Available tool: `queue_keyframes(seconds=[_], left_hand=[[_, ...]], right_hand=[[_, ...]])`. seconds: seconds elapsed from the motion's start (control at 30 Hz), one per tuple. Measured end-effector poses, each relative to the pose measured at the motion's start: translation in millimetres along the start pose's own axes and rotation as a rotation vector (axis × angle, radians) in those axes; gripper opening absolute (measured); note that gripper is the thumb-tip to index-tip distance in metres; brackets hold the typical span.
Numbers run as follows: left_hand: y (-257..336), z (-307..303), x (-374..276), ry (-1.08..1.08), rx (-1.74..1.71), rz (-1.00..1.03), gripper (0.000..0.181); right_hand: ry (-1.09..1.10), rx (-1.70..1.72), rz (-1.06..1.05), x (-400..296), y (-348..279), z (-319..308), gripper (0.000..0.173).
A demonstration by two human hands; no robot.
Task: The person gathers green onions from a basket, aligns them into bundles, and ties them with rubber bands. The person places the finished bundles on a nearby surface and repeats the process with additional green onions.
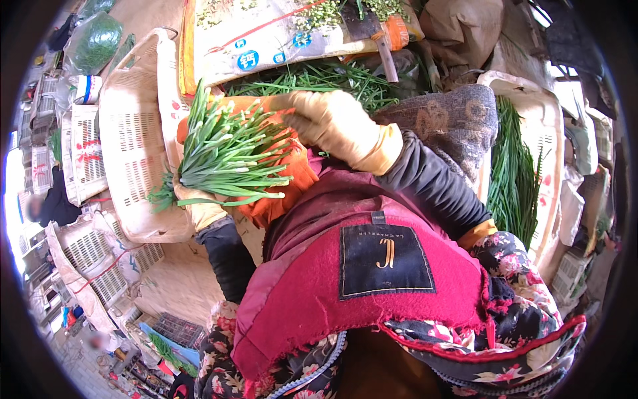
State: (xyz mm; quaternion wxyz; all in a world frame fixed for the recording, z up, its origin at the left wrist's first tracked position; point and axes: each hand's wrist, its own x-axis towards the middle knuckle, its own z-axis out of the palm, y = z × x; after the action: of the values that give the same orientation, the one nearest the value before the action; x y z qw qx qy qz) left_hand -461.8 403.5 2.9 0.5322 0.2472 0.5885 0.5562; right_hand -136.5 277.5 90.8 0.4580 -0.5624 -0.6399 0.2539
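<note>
My left hand [202, 207], in a pale yellow work glove, is wrapped around a thick bunch of green stalks [232, 149] that look like garlic chives. Their pale cut ends fan up and to the right. My right hand [336, 124], gloved likewise, is raised just right of the bunch, its fingers pointing left and blurred. Whether those fingers hold a stalk cannot be told. Behind and beneath the bunch an orange cloth [299, 172] covers my lap on the left. Loose green leaves [319, 80] lie beyond my hands, under the edge of a sack-covered surface [219, 65].
A broad blade with a wooden handle [385, 57] and chopped green bits [324, 15] rest on the sack. A white plastic crate [132, 144] stands at left; another crate [548, 149] holds long greens [513, 179] at right. Grey cloth [448, 124] lies beside my right arm. People are farther left.
</note>
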Motion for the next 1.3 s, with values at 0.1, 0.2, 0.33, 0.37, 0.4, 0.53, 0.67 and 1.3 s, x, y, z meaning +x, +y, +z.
queue_keyframes(seconds=[0.1, 0.2, 0.33, 0.37, 0.4, 0.53, 0.67, 1.3], left_hand=[[3.3, 1.6, -3.3, -0.012, -0.069, -0.017, 0.046], [5.5, -1.1, -1.9, 0.017, 0.014, 0.035, 0.049], [15.3, 4.2, -6.6, -0.017, 0.058, 0.032, 0.049], [17.9, 6.4, -8.6, -0.032, 0.076, 0.043, 0.049], [20.6, 6.7, -12.5, -0.041, 0.098, 0.073, 0.049], [32.2, 31.9, -37.0, -0.030, 0.140, 0.053, 0.048], [28.3, 29.6, -25.7, -0.018, 0.050, -0.020, 0.045], [28.1, 26.9, -28.0, -0.038, 0.074, -0.005, 0.046]], right_hand=[[-0.033, -0.294, -0.098, 10.3, -11.9, 11.7, 0.025], [0.043, -0.549, -0.291, 19.1, 3.4, 27.0, 0.012], [-0.099, -0.721, -0.427, 14.5, 7.4, 31.1, 0.007], [-0.110, -0.578, -0.405, 12.6, 7.1, 28.4, 0.006], [-0.142, -0.546, -0.392, 9.2, 6.9, 27.2, 0.005], [-0.139, -0.481, -0.312, -0.1, 11.0, 21.9, 0.008], [-0.125, -0.005, 0.026, -12.0, 10.4, 16.1, 0.022], [-0.235, -0.208, -0.054, 25.6, 15.0, 18.3, 0.018]])
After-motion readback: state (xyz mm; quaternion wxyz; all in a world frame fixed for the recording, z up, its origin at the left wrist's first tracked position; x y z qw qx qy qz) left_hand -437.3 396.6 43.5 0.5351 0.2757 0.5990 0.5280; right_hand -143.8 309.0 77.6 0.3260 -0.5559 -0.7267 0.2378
